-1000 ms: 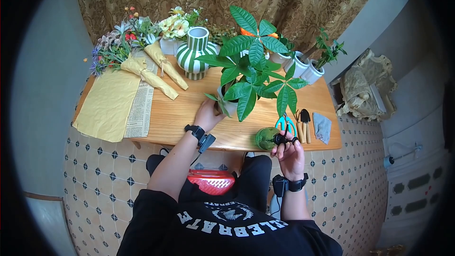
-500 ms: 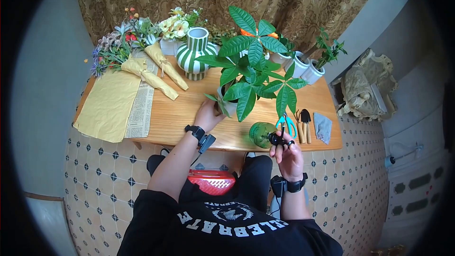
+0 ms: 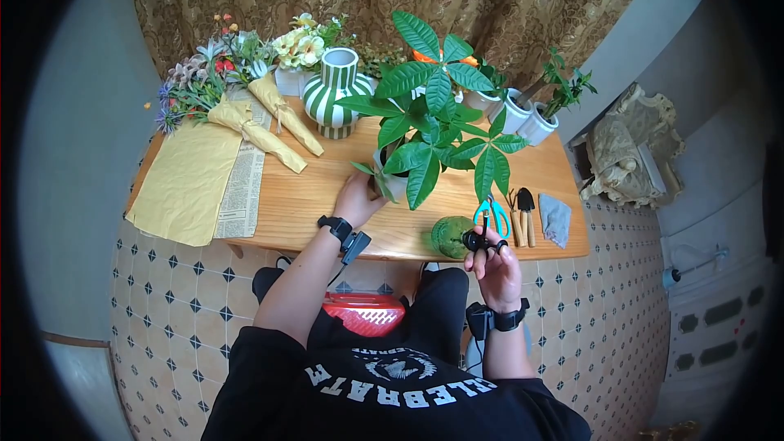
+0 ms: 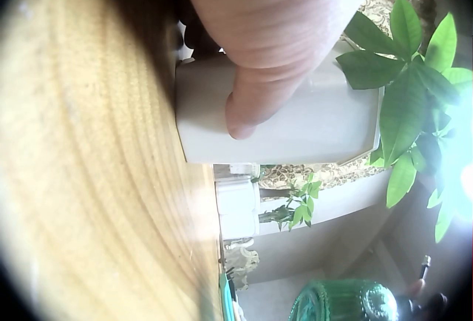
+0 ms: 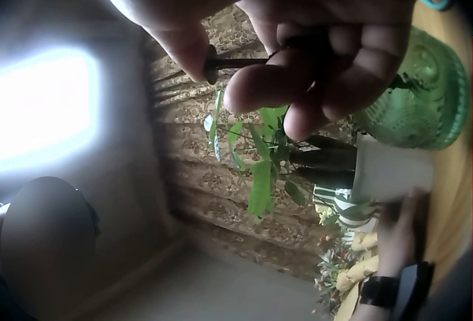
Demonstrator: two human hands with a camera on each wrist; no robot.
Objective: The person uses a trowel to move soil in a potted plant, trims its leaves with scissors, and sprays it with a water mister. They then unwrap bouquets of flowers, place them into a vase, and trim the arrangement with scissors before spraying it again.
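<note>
A white pot (image 4: 310,114) with a leafy green plant (image 3: 438,86) stands on the wooden table, and my left hand (image 3: 359,201) grips its side, the thumb lying flat on the pot wall in the left wrist view. My right hand (image 3: 496,269) holds a green glass spray bottle (image 3: 451,236) by its black top, fingers curled under the nozzle part. In the right wrist view the thumb rests on the plunger knob (image 5: 212,64). The bottle looks slightly tilted, close to the table's front edge.
Turquoise scissors (image 3: 500,220), small wooden-handled tools (image 3: 527,216) and a grey cloth (image 3: 555,220) lie at the right. Behind stand a striped vase (image 3: 336,94) and white pots (image 3: 513,114). Wrapped flowers (image 3: 260,135) and brown paper (image 3: 184,181) lie left.
My right hand and the bottle have moved slightly to the left. My left hand keeps its grip on the pot.
</note>
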